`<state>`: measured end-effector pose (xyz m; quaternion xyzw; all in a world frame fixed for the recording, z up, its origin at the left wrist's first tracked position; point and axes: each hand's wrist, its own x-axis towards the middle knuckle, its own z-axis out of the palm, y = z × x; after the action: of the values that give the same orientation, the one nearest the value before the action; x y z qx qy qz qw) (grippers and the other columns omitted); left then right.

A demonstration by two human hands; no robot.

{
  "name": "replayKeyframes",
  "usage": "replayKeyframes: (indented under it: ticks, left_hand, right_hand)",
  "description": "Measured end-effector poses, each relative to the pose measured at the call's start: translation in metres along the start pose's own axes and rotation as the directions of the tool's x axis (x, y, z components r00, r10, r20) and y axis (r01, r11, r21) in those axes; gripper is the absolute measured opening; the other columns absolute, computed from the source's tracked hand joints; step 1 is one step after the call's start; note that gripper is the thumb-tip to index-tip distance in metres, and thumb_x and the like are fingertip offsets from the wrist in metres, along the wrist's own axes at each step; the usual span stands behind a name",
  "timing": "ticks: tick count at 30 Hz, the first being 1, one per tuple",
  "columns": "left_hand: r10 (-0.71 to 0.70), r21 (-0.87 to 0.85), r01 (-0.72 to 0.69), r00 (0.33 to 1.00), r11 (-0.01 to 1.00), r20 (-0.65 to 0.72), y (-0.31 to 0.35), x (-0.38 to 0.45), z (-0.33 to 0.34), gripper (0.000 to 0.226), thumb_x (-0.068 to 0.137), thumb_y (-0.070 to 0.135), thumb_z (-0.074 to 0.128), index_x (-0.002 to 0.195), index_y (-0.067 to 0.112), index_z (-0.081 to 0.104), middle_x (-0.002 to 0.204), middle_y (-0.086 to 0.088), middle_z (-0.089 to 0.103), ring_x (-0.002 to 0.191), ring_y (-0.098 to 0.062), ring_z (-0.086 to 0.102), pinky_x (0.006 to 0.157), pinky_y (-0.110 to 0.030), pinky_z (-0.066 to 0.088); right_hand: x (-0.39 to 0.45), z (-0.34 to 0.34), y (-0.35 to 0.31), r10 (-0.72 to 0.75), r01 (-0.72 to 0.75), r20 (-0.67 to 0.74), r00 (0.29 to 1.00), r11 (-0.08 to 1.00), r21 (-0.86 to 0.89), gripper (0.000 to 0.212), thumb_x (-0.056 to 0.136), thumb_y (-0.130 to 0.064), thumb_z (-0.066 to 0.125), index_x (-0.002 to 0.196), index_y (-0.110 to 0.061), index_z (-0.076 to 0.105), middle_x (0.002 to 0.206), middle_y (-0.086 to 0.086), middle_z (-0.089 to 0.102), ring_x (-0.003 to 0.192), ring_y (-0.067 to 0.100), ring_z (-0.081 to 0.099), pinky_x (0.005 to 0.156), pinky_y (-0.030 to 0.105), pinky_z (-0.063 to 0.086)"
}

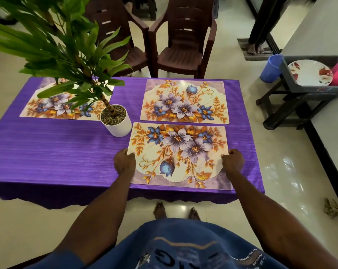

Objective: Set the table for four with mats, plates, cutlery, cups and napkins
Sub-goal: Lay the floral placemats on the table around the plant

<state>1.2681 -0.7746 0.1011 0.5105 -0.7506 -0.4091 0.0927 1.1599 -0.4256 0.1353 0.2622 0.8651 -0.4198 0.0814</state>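
A floral placemat (180, 155) lies flat at the lower centre of the frame, on the near right part of a purple tablecloth (53, 150). The left hand (124, 162) and right hand (233, 161) each pinch one short edge of it. Two matching mats (184, 101) lie beyond, beside a white potted plant (116, 121); a grey tray (307, 88) holding a plate (309, 72) sits at upper right.

The person's blue cloth shirt (183, 247) has big dark letters and a line of small white writing on it. The letters are upside down and blurry, so no word or number can be read.
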Motion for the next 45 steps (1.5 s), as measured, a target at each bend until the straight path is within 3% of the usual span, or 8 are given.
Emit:
replayKeyframes:
  ticks: [7, 17, 30, 37, 45]
  left_hand:
    - [-0.003, 0.033, 0.003, 1.0, 0.999, 0.0, 0.002, 0.001, 0.001, 0.014, 0.091, 0.021, 0.065, 0.102, 0.015, 0.071, 0.101, -0.004, 0.074, 0.087, -0.022, 0.07, 0.073, -0.04, 0.059]
    - [-0.004, 0.08, 0.007, 0.999, 0.997, -0.032, 0.007, -0.002, 0.001, 0.023, 0.095, 0.021, 0.06, 0.114, 0.011, 0.069, 0.113, -0.009, 0.071, 0.098, -0.027, 0.068, 0.075, -0.037, 0.055]
    - [-0.025, 0.108, 0.036, 0.995, 0.994, -0.099, 0.012, -0.008, 0.0, 0.022, 0.092, 0.017, 0.061, 0.109, 0.005, 0.069, 0.106, -0.014, 0.07, 0.095, -0.031, 0.066, 0.07, -0.035, 0.049]
    - [-0.043, 0.107, 0.053, 0.994, 0.993, -0.099, 0.006, -0.005, 0.001, 0.02, 0.09, 0.018, 0.063, 0.105, 0.006, 0.069, 0.103, -0.013, 0.07, 0.092, -0.029, 0.067, 0.073, -0.04, 0.057]
    - [-0.043, 0.065, 0.049, 0.995, 0.997, -0.088, 0.008, -0.008, 0.002, 0.019, 0.088, 0.016, 0.064, 0.104, 0.008, 0.07, 0.102, -0.011, 0.071, 0.09, -0.027, 0.067, 0.073, -0.041, 0.059]
  right_hand:
    - [0.002, 0.001, 0.0, -0.029, 0.029, 0.002, 1.0, 0.998, -0.052, 0.019, 0.091, -0.011, 0.065, 0.108, -0.004, 0.064, 0.111, 0.013, 0.067, 0.102, 0.03, 0.064, 0.073, 0.03, 0.045]
    - [0.002, 0.002, 0.0, -0.025, 0.025, -0.007, 1.0, 1.0, 0.009, 0.017, 0.091, -0.004, 0.062, 0.108, -0.001, 0.065, 0.112, 0.014, 0.067, 0.102, 0.031, 0.064, 0.071, 0.028, 0.046]
    - [0.017, 0.002, 0.0, 0.031, -0.029, 0.042, 0.999, 0.999, -0.041, 0.023, 0.088, -0.009, 0.067, 0.109, -0.003, 0.06, 0.112, 0.014, 0.065, 0.103, 0.03, 0.063, 0.074, 0.032, 0.048]
    - [0.022, 0.005, 0.005, 0.029, -0.026, 0.047, 0.998, 0.997, -0.073, 0.026, 0.089, -0.012, 0.067, 0.113, -0.006, 0.058, 0.115, 0.013, 0.064, 0.105, 0.03, 0.062, 0.085, 0.041, 0.055]
    - [0.021, 0.006, 0.008, -0.003, 0.005, 0.032, 0.999, 0.998, -0.064, 0.026, 0.084, -0.016, 0.075, 0.103, -0.005, 0.059, 0.108, 0.014, 0.066, 0.1, 0.03, 0.064, 0.084, 0.042, 0.055]
